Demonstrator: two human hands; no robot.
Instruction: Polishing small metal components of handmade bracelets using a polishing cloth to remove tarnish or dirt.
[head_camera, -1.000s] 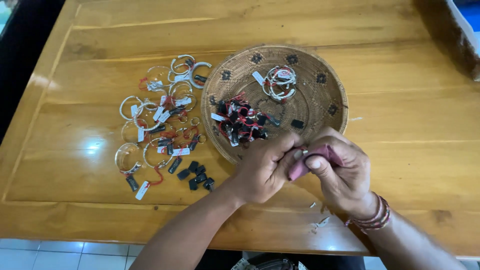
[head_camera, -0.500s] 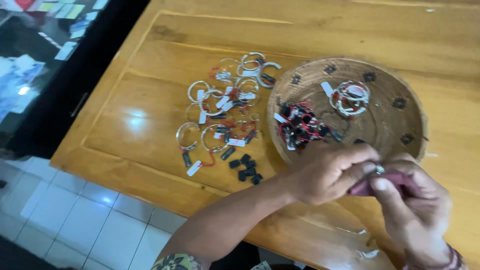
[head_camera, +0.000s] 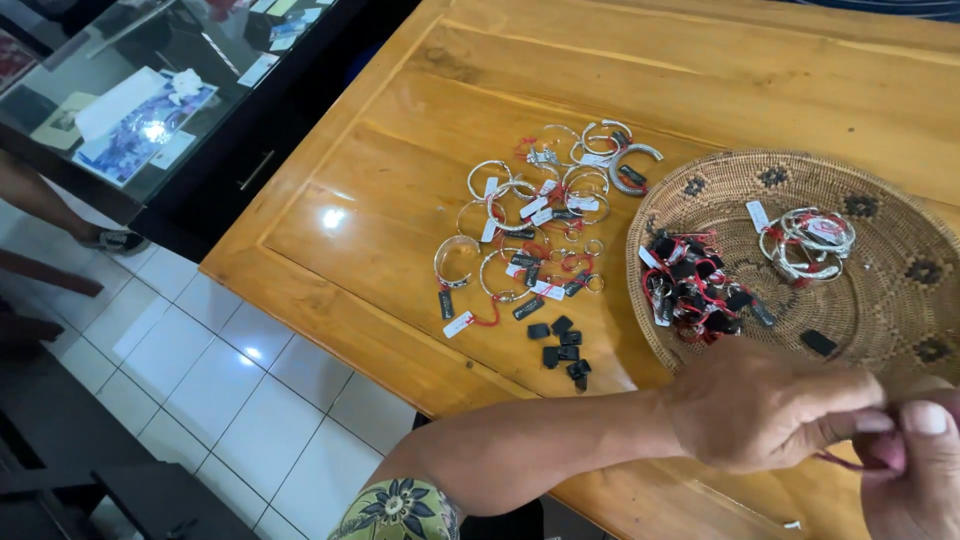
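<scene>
Below, left hand (head_camera: 770, 415) and right hand (head_camera: 915, 470) met at the wooden table's (head_camera: 400, 200) near edge, fingertips pinched on a thin red thread (head_camera: 850, 463) (partly hidden), beside a round woven basket (head_camera: 890, 290), silver tagged bangles (head_camera: 530, 225) well apart.

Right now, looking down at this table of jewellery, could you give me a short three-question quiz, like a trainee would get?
1. True or false: the round woven rattan basket holds a cluster of silver bangles.
2. Where do the loose small black tags lie? A) inside the basket B) on the glossy wooden table C) on the white tiled floor
3. Fill in: the left hand and right hand pinch a small ____ thing between fingertips.

Key: 1 true; 2 B; 3 reddish.
</scene>
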